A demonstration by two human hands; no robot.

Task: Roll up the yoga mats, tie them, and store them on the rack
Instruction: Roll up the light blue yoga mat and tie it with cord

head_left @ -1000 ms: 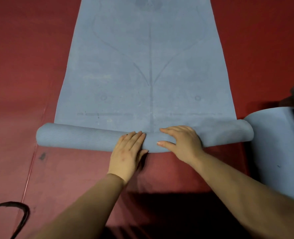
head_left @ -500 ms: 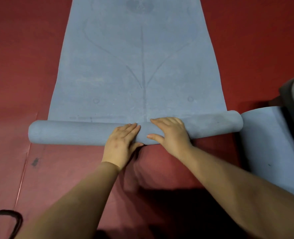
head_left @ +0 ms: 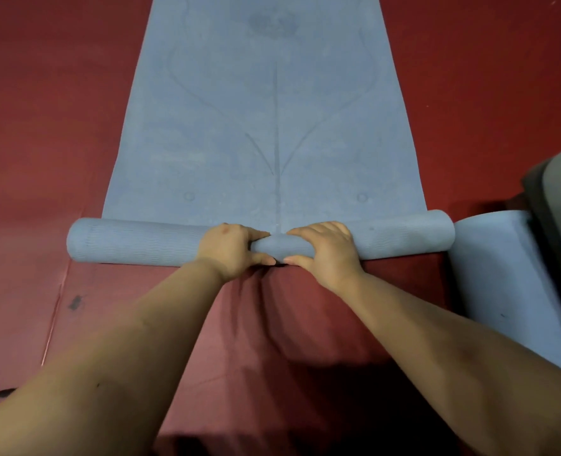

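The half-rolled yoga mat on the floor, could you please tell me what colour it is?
The yoga mat is dusty blue with faint darker line markings, seen in the head view.

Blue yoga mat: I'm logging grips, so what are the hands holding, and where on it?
Both the left hand and the right hand grip the rolled part of the blue foam yoga mat at its middle.

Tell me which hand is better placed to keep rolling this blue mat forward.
Neither alone: left hand and right hand both grip the roll at mid-length, either side of center. Rolling probably needs both.
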